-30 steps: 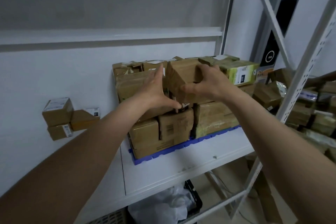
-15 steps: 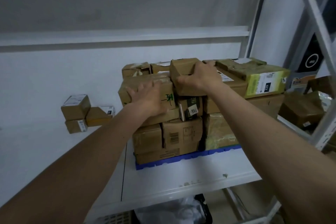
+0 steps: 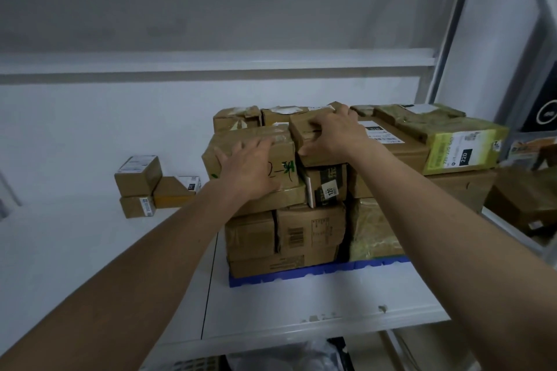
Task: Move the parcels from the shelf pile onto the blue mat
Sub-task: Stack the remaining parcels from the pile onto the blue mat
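White shelf (image 3: pixel 301 307), grey wall (image 3: pixel 211 9), blue mat (image 3: pixel 316 269).

You face a white metal shelf board (image 3: pixel 301 310) against a plain white wall (image 3: pixel 90 129), grey upright post (image 3: pixel 449 39) at right, light dim.

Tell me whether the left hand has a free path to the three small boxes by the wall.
Probably yes. The left hand lies flat on a parcel of the stack, holding nothing, and only bare white shelf lies between it and the small boxes to its left.
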